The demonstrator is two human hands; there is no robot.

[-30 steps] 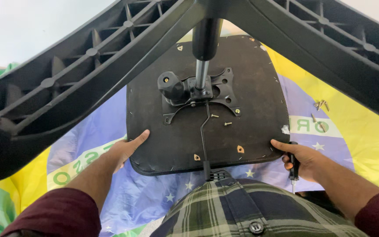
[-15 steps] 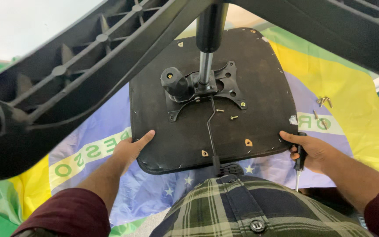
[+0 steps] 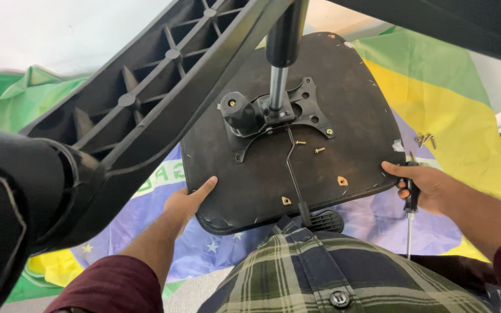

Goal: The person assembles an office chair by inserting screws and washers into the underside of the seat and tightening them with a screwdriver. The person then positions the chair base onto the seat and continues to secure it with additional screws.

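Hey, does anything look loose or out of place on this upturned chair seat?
Yes. Two screws lie loose on the seat underside beside the mounting plate, and more screws sit scattered on the flag cloth. The right hand grips a screwdriver.

black chair seat underside [image 3: 297, 174] at centre, black chair base [image 3: 146, 116] upper left. the cloth [image 3: 436, 98] beneath shows green, yellow and blue with white stars. lower frame: green-and-navy plaid shirt [image 3: 320, 272], maroon sleeve [image 3: 111, 287].
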